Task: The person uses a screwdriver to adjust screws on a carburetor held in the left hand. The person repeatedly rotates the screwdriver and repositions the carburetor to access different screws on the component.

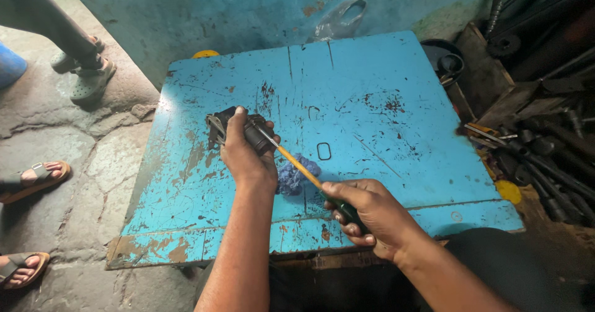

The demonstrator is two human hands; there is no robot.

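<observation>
My left hand point(245, 152) grips a dark metal part point(255, 133) with wires at its left end, holding it down on the worn blue metal table point(372, 101). In my right hand point(365, 216) is a screwdriver point(302, 169) with an orange shaft and a dark green handle; its tip touches the part near my left thumb. A crumpled blue rag point(291, 177) lies on the table under the shaft, between both hands.
A pile of dark metal rods and tools point(545, 157) lies right of the table. A plastic bag point(338, 20) rests against the blue wall behind. Other people's sandalled feet point(34, 177) stand on the cracked floor at left.
</observation>
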